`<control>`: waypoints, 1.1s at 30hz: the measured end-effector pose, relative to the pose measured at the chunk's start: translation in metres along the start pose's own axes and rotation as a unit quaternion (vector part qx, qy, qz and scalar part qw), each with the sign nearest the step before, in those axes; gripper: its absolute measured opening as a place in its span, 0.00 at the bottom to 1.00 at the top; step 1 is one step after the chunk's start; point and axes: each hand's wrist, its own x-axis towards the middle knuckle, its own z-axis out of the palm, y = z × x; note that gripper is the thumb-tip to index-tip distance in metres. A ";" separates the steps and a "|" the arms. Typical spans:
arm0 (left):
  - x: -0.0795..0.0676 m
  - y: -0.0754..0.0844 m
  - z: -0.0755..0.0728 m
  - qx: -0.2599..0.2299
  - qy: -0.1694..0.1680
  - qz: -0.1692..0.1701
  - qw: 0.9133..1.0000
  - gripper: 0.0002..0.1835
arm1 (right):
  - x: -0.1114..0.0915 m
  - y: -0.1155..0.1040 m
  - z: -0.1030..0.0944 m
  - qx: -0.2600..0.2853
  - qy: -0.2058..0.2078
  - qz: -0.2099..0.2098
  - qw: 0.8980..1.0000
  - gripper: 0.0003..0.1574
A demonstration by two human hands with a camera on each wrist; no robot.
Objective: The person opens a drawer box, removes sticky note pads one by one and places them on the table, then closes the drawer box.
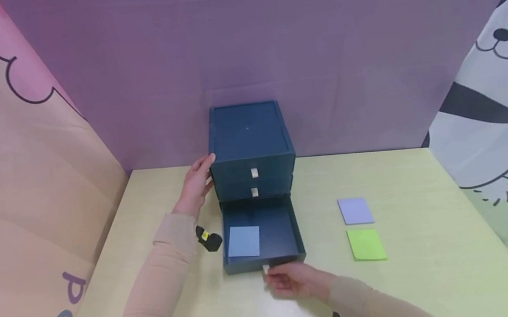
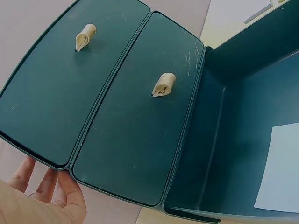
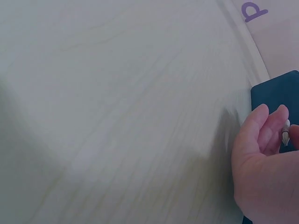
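A dark blue three-drawer box (image 1: pixel 248 131) stands against the back wall with its bottom drawer (image 1: pixel 278 232) pulled out. Inside that drawer, toward the left, lies a light blue sticky note pad (image 1: pixel 244 241). My left hand (image 1: pixel 198 183) rests against the box's left side, fingertips at the front edge. In the left wrist view, the fingers (image 2: pixel 45 186) touch the side of the upper drawers' casing. At the front of the bottom drawer, my right hand (image 1: pixel 295 278) pinches the small pale pull tab (image 1: pixel 266 269); the right wrist view shows this tab (image 3: pixel 285 133) between thumb and fingers.
To the right on the table (image 1: pixel 417 210) lie a lavender sticky note pad (image 1: pixel 355 211) and a lime green one (image 1: pixel 366 245). The two upper drawers (image 1: pixel 231 173) are closed, each with a pale tab. Printed cloth walls surround the table at left, back and right.
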 end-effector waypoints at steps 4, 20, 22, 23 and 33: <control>0.000 -0.001 -0.001 -0.001 -0.001 0.000 1.000 0.36 | -0.002 0.003 0.000 0.002 -0.007 0.004 1.000 0.05; -0.003 -0.004 -0.002 0.007 -0.002 -0.004 1.000 0.35 | -0.010 0.013 0.000 -0.095 -0.079 0.039 0.992 0.10; -0.002 -0.004 -0.002 0.007 -0.001 -0.006 1.000 0.36 | -0.013 0.009 0.001 -0.147 -0.107 0.041 0.983 0.13; -0.002 -0.004 -0.002 0.006 0.001 -0.006 1.000 0.36 | -0.014 0.005 0.001 -0.170 -0.117 0.038 0.978 0.15; 0.000 -0.002 -0.001 -0.001 0.002 -0.002 1.000 0.36 | -0.021 -0.045 0.012 -0.322 -0.165 -0.033 0.931 0.20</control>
